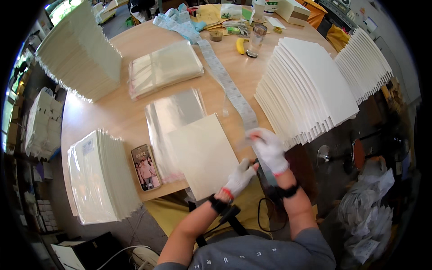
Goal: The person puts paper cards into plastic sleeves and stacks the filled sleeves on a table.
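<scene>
Both hands wear white gloves with red cuffs. A long strip of labels [231, 90] runs down the table toward me and passes under my right hand [270, 150]. The right fingers are pinched on a small pale label [243, 144], blurred by motion. My left hand [240, 178] is closed, thumb and fingertips at the edge of the strip's near end, just below the right hand. Beside it lies a cream board in a clear sleeve [202, 150], its lower right corner near the left wrist. Under that board, clear plastic sleeves [168, 117] are spread flat.
A phone [146, 167] lies left of the sleeves. Wrapped boards [87, 175] stand at the near left, a tall stack [83, 54] behind. A sleeve bundle [166, 65] lies mid-table. White boards [310, 85] are fanned at right. A banana [241, 45] and a glass tumbler [256, 41] stand farther back.
</scene>
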A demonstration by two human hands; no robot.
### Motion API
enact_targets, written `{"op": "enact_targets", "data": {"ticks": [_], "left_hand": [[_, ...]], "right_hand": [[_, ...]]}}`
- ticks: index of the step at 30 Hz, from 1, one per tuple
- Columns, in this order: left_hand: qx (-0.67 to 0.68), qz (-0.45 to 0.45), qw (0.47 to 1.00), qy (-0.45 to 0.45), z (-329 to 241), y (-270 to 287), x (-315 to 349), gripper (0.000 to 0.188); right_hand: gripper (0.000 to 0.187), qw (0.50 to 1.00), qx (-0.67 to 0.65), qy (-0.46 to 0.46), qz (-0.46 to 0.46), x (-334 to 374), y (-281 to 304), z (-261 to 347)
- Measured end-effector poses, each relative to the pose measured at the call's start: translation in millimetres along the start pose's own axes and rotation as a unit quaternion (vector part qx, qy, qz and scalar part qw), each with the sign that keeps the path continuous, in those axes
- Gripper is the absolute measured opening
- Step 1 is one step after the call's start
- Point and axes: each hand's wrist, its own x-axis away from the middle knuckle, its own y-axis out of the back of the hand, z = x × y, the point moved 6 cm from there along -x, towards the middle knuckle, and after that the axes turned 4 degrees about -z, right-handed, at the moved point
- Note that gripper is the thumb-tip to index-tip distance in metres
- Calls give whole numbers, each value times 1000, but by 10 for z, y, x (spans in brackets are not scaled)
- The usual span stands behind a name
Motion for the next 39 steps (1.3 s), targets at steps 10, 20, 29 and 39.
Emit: {"op": "enact_targets", "data": {"ticks": [10,20,29,39], "left_hand": [[-96,-395,911,-72,523,1729,1545,22],[248,-216,942,61,563,1319,1194,33],[40,-229,969,-78,-484,1719,1668,36],[-139,-497,847,-132,-1573,3671,3539,48]], "right_hand": [[19,980,98,-119,123,-774,-1345,-645],[26,934,325,-131,66,-720,-1038,-518],[30,969,-33,-117,216,835,-628,-65],[37,876,-305,-5,374,551,-2511,2106]]}}
